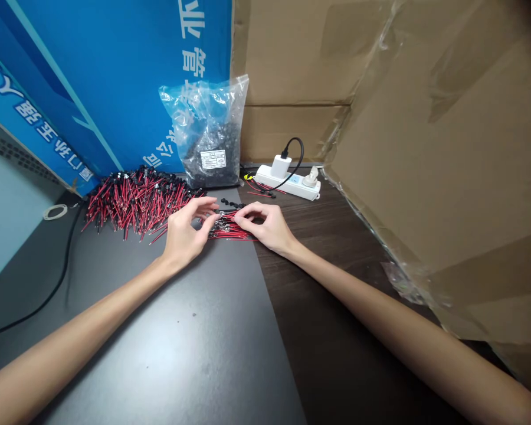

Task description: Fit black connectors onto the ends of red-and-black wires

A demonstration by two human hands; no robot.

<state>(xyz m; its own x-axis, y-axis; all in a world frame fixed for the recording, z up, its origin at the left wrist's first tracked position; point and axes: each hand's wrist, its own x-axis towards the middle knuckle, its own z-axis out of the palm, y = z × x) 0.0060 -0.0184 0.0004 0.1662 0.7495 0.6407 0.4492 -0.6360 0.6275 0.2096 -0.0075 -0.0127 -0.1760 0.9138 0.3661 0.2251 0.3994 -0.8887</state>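
A small bundle of red wires (230, 231) lies on the table between my two hands. My left hand (186, 229) rests at the bundle's left end, with thumb and fingertips pinched at the wire tips. At the bundle's right side my right hand (265, 224) has its fingers curled down onto the wires. A big heap of red and black wires (133, 200) sits just left of my left hand. A few small black parts (230, 203) lie loose behind the bundle.
A clear plastic bag of small black parts (210, 139) leans on a blue board (97, 88) at the back. A white power strip (287, 180) with a plugged charger lies behind my right hand. Cardboard walls (446, 147) close off the right side. A black cable (62, 271) runs along the left.
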